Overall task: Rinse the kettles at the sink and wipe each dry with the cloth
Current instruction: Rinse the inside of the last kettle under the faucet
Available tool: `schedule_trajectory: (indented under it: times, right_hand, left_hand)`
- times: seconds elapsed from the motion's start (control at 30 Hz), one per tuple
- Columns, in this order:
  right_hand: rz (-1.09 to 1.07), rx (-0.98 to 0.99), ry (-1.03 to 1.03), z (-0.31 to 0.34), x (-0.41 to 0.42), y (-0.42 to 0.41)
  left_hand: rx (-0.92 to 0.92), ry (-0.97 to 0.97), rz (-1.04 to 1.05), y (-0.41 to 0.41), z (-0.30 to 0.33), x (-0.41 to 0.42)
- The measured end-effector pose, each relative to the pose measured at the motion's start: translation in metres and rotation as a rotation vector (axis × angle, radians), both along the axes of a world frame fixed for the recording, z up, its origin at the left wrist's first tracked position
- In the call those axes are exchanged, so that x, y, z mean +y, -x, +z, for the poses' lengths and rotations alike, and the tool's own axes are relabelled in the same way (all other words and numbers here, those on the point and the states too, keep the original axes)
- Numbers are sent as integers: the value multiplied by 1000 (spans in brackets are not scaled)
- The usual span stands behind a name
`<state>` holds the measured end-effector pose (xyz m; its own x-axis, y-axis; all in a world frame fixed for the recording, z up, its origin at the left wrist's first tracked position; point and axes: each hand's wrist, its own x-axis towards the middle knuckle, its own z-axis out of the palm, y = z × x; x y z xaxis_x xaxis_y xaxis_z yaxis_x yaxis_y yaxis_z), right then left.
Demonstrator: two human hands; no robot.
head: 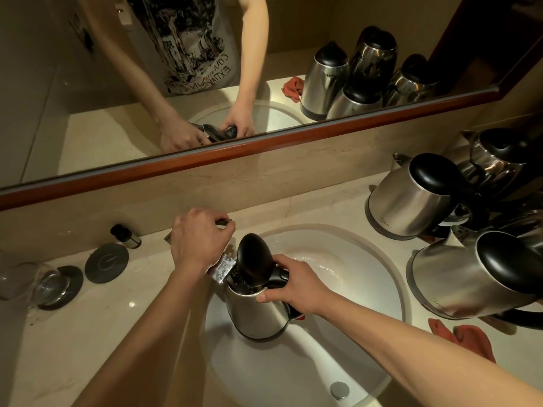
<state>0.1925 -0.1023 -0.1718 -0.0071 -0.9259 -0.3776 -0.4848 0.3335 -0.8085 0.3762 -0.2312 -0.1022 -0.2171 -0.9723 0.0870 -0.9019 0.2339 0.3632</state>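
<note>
Fingers (pixel 266 296) of right hand (pixel 293 284) curled tight round the handle of the kettle (pixel 258 314), thumb lying along the rim. Kettle sits upright inside the sink (pixel 379 277), lid (pixel 254 259) flipped open and standing up just beyond the knuckles. Water visible at the mouth.

Left hand (pixel 198 237) is just left of that, fingers clenched on the tap lever (pixel 224 221). Spout (pixel 223 268) runs from under this hand to the kettle mouth; the hand hides most of the tap body.

Right of the right hand, three more steel kettles on the counter (pixel 117 333): near kettle (pixel 467 274), mid kettle (pixel 411 198), far kettle (pixel 496 157) behind it. All lids shut. They crowd the right rim of the sink, near one almost overhanging it. "Midea" printed low on the near and mid bodies; near one is partly cut by the curve, so hard to read.

Cloth (pixel 467 337), orange-red, crumpled on the counter below the near kettle, well right of the right forearm.

Left of the left hand: two dark round coasters (pixel 107 262), a glass (pixel 32 284) tipped on its side on the nearer one, a small black-capped bottle (pixel 126 236) against the backsplash.

Drain plug (pixel 339 389) sits at the sink bottom, nearer the camera than both hands.

Mirror (pixel 176 69) above shows a printed shirt, text reversed and not cleanly readable.
</note>
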Motion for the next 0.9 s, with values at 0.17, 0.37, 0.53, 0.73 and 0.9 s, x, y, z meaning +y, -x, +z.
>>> schedule_trajectory:
  times: [0.17,0.37,0.53,0.73,0.9]
  right_hand:
    - [-3,-7,-8,-1,0,0]
    - [4,-13,-20,2,1,0]
    - [0,-10,-26,4,1,1]
    - [0,-17,-33,3,1,1]
    - [4,-17,-30,4,1,1]
  left_hand:
    - [3,0,-2,-1,-1,0]
    - [8,12,-9,-2,-2,0]
    - [-5,6,-10,0,-2,0]
    - [-3,-1,-4,1,1,0]
    - [7,-5,-1,1,1,0]
